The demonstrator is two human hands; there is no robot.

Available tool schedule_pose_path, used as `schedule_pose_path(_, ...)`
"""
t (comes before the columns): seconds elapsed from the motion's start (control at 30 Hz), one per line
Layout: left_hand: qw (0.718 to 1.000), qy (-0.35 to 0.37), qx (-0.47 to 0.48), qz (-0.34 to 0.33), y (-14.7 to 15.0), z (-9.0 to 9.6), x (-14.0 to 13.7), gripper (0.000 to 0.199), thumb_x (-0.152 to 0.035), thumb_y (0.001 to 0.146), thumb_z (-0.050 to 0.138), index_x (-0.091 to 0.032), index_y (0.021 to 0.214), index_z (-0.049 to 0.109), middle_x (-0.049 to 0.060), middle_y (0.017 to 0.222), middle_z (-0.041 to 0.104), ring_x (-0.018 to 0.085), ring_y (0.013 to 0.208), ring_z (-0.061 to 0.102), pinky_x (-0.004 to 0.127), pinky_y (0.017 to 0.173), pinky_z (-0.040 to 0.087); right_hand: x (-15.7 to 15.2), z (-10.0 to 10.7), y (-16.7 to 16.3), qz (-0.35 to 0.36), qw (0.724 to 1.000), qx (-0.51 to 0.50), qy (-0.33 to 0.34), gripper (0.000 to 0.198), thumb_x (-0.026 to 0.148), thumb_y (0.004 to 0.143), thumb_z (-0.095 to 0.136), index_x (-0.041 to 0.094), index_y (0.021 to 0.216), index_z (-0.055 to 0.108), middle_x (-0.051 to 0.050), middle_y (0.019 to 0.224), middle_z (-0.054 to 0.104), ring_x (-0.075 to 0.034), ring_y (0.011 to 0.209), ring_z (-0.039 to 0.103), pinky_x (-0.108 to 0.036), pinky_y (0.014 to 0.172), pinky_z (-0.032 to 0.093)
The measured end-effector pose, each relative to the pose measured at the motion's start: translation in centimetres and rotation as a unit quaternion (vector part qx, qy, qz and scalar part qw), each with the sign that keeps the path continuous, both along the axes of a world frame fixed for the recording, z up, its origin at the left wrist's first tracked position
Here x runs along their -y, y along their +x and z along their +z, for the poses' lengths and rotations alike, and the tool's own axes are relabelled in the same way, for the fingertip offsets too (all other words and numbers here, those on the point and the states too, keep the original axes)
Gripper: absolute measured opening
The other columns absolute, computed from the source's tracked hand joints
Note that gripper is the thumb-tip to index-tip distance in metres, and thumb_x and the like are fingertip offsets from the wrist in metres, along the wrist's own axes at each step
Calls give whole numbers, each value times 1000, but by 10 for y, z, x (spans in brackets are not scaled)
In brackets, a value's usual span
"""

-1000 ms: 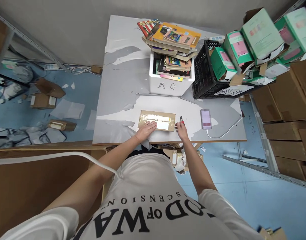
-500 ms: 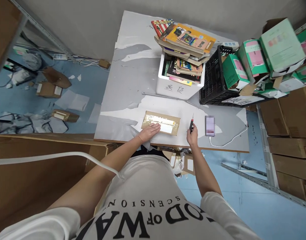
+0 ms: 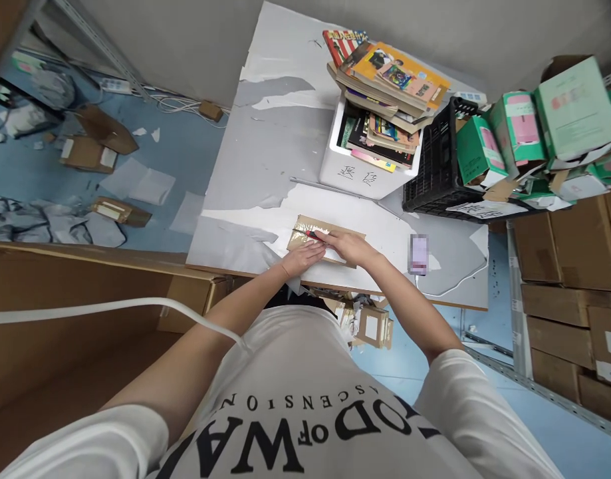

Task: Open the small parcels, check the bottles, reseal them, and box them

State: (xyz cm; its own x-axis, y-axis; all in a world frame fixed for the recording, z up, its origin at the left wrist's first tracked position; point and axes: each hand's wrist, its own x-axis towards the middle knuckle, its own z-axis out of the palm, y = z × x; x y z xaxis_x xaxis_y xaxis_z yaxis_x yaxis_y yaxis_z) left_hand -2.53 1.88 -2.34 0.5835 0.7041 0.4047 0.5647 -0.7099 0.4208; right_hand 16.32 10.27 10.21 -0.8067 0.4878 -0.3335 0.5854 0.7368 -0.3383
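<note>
A flat cardboard parcel [image 3: 299,227] wrapped in shiny clear tape lies near the front edge of the table [image 3: 265,146]. My left hand [image 3: 305,258] rests flat on its near side, fingers stretched out. Over the parcel, my right hand [image 3: 349,246] is closed round a small utility knife [image 3: 312,234] with a red and black handle. The knife's tip points left, along the taped top. Both hands are close together, and the right one hides much of the parcel's right half and its label.
A white box [image 3: 355,176] piled with books [image 3: 395,73] stands behind the parcel. Beside it is a black crate [image 3: 429,186] of green cartons [image 3: 577,106]. A phone [image 3: 419,255] on a white cable lies to the right. A large open cardboard box [image 3: 76,286] is at the left.
My right hand has moved left with the utility knife, from the bare table onto the parcel. My left hand stays on the parcel. The camera view has shifted slightly.
</note>
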Motion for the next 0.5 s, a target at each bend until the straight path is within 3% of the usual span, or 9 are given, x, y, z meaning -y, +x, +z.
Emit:
schedule_pose_path(0.17, 1000, -5, -9, -2, -1, 2, 0, 35, -15, 96, 32, -14, 120, 59, 14, 122, 65, 22, 126, 51, 48, 107, 43, 3, 17, -5, 36, 993, 96, 53, 67, 7, 90, 35, 32, 150, 20, -8, 117, 60, -21, 93, 64, -27, 70, 45)
schedule_pose_path(0.5, 1000, -6, 23, -16, -4, -1, -7, 35, -17, 98, 32, -14, 120, 59, 15, 121, 65, 21, 126, 51, 46, 104, 45, 4, 45, -12, 42, 980, 187, 56, 69, 8, 89, 40, 34, 150, 19, -10, 117, 59, -22, 93, 66, -28, 72, 45)
